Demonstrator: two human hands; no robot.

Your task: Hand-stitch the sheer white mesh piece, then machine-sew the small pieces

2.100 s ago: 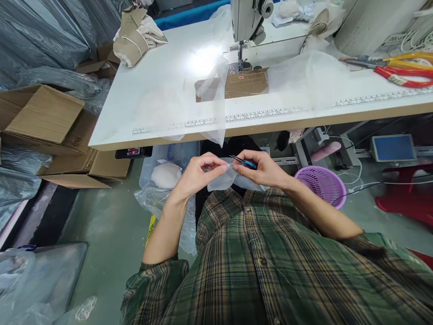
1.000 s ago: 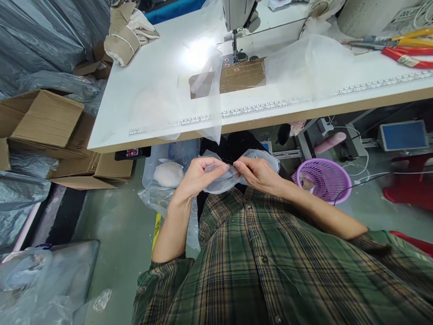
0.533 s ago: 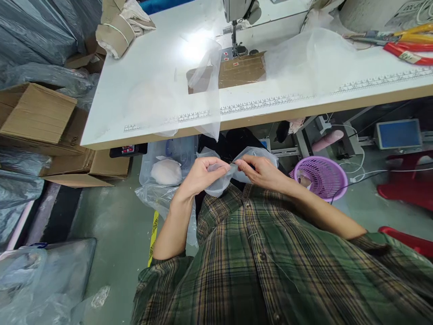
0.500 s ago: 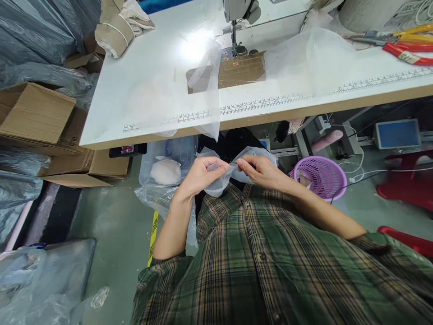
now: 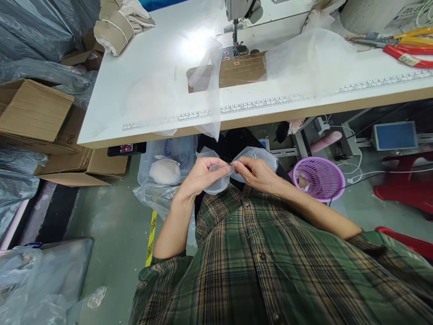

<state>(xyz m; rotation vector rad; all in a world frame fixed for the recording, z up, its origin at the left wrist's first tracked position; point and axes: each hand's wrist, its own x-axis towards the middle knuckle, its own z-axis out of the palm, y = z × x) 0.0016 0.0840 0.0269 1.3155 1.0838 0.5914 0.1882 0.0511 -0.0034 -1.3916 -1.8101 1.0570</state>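
Head view: in front of sewing table (image 5: 111, 97), I see left hand (image 5: 202, 175), right hand (image 5: 260, 175) pinching sheer fabric (image 5: 216, 186), likely for tension.

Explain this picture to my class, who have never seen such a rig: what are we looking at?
There is no robot here. A camera worn on a person's head looks forward and down, past a plaid shirt, at two bare hands.

The left hand and right hand meet above the lap, pinching sheer whitish material. Whether anything small is between the fingertips is too hard to see.

Beyond is a white table with a printed ruler scale. On it are a sewing machine, brown cardboard, a tied cloth bundle and red-handled and yellow-handled tools. A purple basket stands below.
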